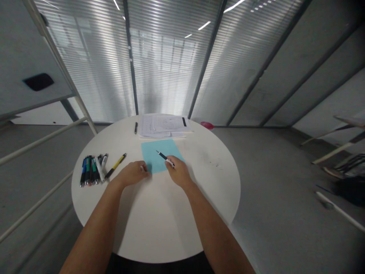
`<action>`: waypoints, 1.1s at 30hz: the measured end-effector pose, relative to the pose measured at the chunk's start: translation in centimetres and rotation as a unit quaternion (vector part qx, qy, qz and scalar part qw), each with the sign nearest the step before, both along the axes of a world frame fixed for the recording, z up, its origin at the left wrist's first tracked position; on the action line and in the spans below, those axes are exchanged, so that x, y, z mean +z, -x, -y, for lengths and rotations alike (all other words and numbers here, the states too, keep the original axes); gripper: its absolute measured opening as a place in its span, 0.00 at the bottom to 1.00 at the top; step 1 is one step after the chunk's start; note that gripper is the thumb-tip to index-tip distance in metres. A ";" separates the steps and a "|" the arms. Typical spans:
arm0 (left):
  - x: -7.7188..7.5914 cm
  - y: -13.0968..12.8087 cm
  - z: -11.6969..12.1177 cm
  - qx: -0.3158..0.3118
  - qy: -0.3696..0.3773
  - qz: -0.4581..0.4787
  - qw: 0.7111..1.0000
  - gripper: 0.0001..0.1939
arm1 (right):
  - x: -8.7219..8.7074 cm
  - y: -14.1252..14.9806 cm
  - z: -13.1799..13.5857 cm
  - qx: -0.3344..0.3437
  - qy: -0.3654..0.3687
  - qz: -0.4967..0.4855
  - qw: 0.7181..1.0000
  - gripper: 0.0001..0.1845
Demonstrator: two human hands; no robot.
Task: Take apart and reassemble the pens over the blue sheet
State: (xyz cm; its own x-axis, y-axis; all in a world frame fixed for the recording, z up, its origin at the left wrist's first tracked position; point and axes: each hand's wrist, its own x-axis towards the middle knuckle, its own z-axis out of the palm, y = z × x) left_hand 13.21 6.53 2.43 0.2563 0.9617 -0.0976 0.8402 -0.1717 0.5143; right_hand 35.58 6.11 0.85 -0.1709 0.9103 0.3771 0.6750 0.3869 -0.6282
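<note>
A sheet of light blue paper lies flat on the round white table. My right hand is over its right side, closed around a black-and-white pen. The pen's tip points away from me and to the left, above the sheet; whether it touches the paper is unclear. At the sheet's lower left corner rests my left hand, its fingers curled in. What those fingers hold, if anything, is hidden.
To the left lie a yellow-and-black pen and a bunch of several pens. Printed papers sit at the table's far edge beside a dark pen. A white metal frame stands left of the table.
</note>
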 end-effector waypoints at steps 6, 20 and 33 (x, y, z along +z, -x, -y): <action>0.0 0.0 0.2 -0.019 0.023 0.019 0.999 0.09 | -0.2 0.0 -0.1 0.005 -0.010 -0.002 1.000 0.13; 0.7 -0.3 0.4 -0.023 0.020 0.031 0.999 0.10 | -0.1 0.1 0.2 0.005 0.004 0.045 0.999 0.12; -0.1 -2.1 -0.8 0.150 -0.040 0.382 0.911 0.14 | -0.2 0.1 0.2 0.005 0.008 0.054 0.998 0.12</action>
